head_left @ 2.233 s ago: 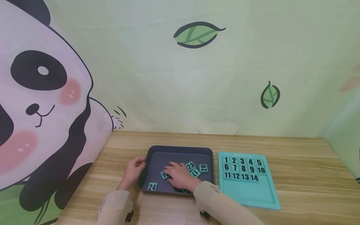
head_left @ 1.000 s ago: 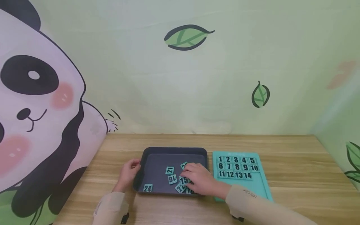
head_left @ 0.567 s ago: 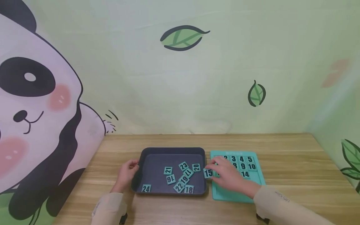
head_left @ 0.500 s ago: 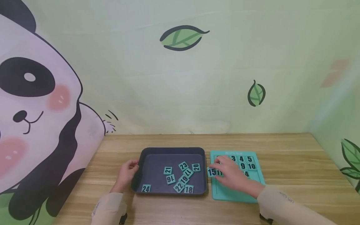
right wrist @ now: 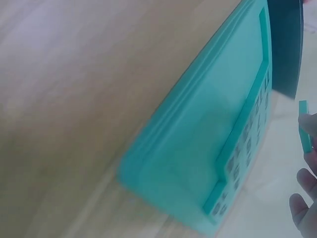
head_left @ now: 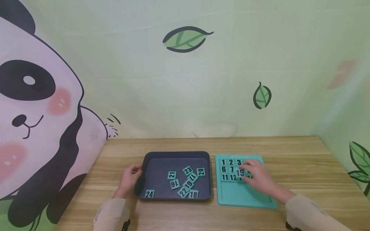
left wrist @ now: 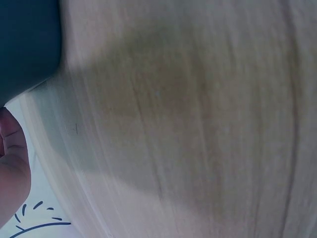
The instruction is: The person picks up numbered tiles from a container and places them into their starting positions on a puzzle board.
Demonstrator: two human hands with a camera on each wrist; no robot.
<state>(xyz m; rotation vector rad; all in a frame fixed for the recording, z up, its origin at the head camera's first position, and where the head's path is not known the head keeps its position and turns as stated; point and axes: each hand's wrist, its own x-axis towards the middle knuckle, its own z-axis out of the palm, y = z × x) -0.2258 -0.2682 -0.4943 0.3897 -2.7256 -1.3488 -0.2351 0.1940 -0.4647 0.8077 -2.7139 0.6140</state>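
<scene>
My right hand [head_left: 260, 179] pinches the number tile 15 [head_left: 240, 173] between thumb and fingers, above the filled rows of the turquoise number board [head_left: 245, 197]. In the right wrist view the tile [right wrist: 303, 131] is seen edge-on, raised off the board [right wrist: 198, 134]. Tiles 1, 2, 3, 6, 7, 11 and 12 show on the board; my hand covers others. My left hand [head_left: 128, 179] holds the left side of the dark tray [head_left: 176, 154] with curled fingers. The left wrist view shows only part of this hand [left wrist: 12, 168] beside the tray corner [left wrist: 29, 44].
Inside the tray lie several loose tiles, among them 24 [head_left: 149, 193], 21 [head_left: 171, 175], 16 [head_left: 174, 183], 20 [head_left: 200, 172] and 18 [head_left: 193, 194]. The tray and board stand side by side on a wooden table [head_left: 173, 218]. Behind rises a panda-printed backdrop [head_left: 138, 80].
My right hand has stirred among the tray's tiles, picked up tile 15 and carried it right, over the board. My left hand has stayed at the tray's left side.
</scene>
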